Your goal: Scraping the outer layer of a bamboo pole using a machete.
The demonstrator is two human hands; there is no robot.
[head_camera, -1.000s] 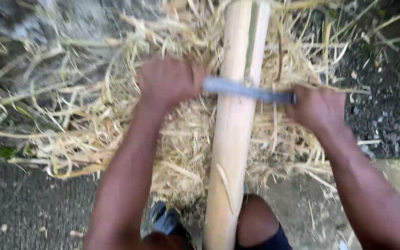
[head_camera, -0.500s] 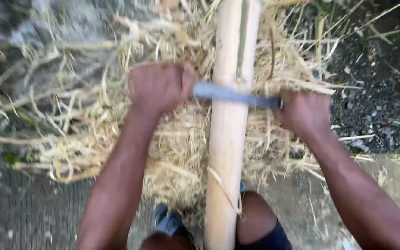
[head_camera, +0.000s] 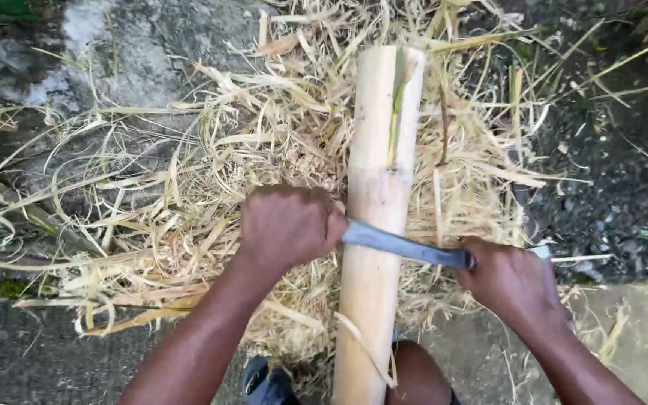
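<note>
head view, nearest first: a knee [head_camera: 414,371] and a dark shoe [head_camera: 264,379] sit at the bottom edge, with the lower end of a pale, stripped bamboo pole [head_camera: 376,225] running up between the forearms, apparently propped against the leg. just above, the left hand [head_camera: 290,225] is closed in a fist around one end of a flat grey blade [head_camera: 403,246], and the right hand [head_camera: 511,281] is curled tight around the other end. the blade lies across the pole, touching its surface about midway along, slightly tilted with the left end higher.

beyond the hands, the upper part of the pole shows a narrow strip of green skin [head_camera: 397,112] not yet shaved off. around and under it lies a thick heap of dry shavings [head_camera: 189,210], spread over rough ground [head_camera: 114,45].

as a judgement: the blade sits close to the knee, so a slip along the smooth pole toward the body could bring the edge at the leg. uneven pressure from the two fists could make the blade dig in and gouge the wood, or let the pole roll on the loose shavings. the bare fingers at the blade ends are near the edge.
</note>
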